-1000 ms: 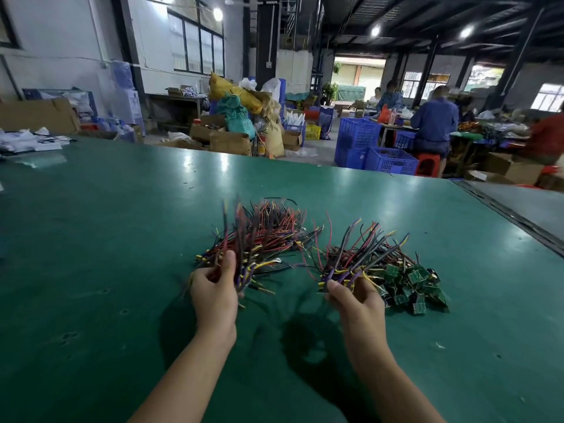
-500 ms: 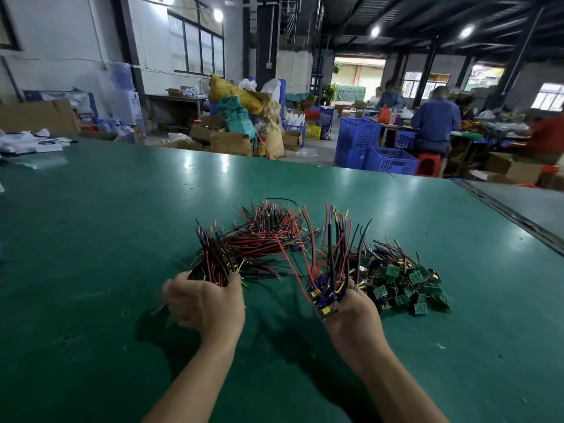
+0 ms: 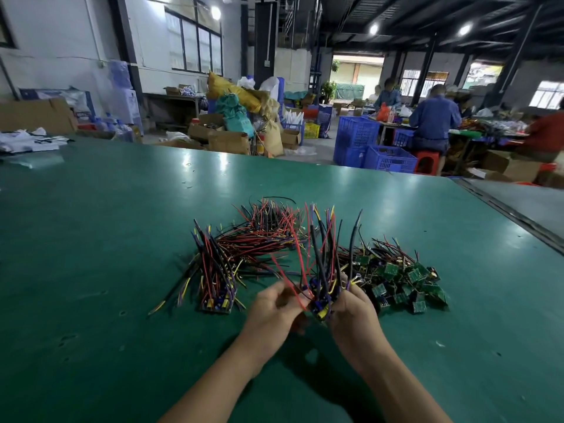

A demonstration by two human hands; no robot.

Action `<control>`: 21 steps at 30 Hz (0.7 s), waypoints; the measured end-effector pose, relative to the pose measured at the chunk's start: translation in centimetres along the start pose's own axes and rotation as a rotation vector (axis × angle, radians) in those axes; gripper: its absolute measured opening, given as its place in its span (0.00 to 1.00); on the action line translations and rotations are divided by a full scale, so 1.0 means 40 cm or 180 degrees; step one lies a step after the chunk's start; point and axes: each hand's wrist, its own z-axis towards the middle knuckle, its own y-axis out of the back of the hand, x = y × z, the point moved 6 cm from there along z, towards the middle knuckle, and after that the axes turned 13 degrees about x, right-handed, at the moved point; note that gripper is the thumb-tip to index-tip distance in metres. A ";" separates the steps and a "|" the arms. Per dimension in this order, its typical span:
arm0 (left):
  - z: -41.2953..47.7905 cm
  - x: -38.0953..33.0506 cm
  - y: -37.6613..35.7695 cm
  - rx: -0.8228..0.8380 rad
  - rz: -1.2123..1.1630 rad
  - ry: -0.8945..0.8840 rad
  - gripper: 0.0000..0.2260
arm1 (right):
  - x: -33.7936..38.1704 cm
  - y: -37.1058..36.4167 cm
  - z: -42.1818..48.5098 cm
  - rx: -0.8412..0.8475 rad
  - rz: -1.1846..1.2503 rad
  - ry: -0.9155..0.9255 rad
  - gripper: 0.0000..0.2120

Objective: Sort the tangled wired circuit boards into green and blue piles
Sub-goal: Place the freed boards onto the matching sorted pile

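Note:
My right hand (image 3: 355,312) grips a bundle of blue wired boards (image 3: 320,305) held upright, its wires fanning upward. My left hand (image 3: 271,311) has come in against that bundle and pinches a red wire at its base. To the left, a small stack of blue boards (image 3: 215,300) lies on the green table (image 3: 91,254) with its wires pointing up and away. A pile of green boards (image 3: 406,282) lies to the right of my hands. Behind them spreads a tangle of red and black wires (image 3: 262,236).
White papers (image 3: 27,141) lie at the table's far left corner. A dark seam (image 3: 512,215) runs along the table's right side. Beyond the far edge stand cardboard boxes (image 3: 227,140), blue crates (image 3: 375,151) and seated people at benches.
My left hand let go of its bundle, which now lies on the table at the left, and moved right to join the right hand's bundle.

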 end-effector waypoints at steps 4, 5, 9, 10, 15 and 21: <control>0.000 0.006 -0.010 0.0162 -0.0321 0.0044 0.06 | 0.008 -0.009 0.000 0.0263 -0.0506 -0.0039 0.12; -0.001 0.004 -0.012 0.0166 -0.0360 0.0008 0.06 | 0.007 -0.013 -0.001 0.0323 -0.0467 -0.0040 0.12; -0.004 -0.005 -0.004 -0.0150 -0.0133 -0.0300 0.03 | -0.005 -0.026 -0.002 0.0334 -0.0393 0.0026 0.15; -0.004 -0.007 -0.003 -0.0220 -0.0037 -0.0362 0.04 | -0.008 -0.021 -0.004 0.0143 -0.0619 0.0071 0.16; -0.003 -0.001 0.001 -0.0386 0.0185 -0.0373 0.09 | 0.002 -0.011 -0.014 -0.0388 -0.1471 0.0343 0.16; -0.009 0.000 -0.010 -0.0320 0.0398 -0.0466 0.11 | 0.008 0.009 -0.022 -0.0828 -0.1719 0.0433 0.14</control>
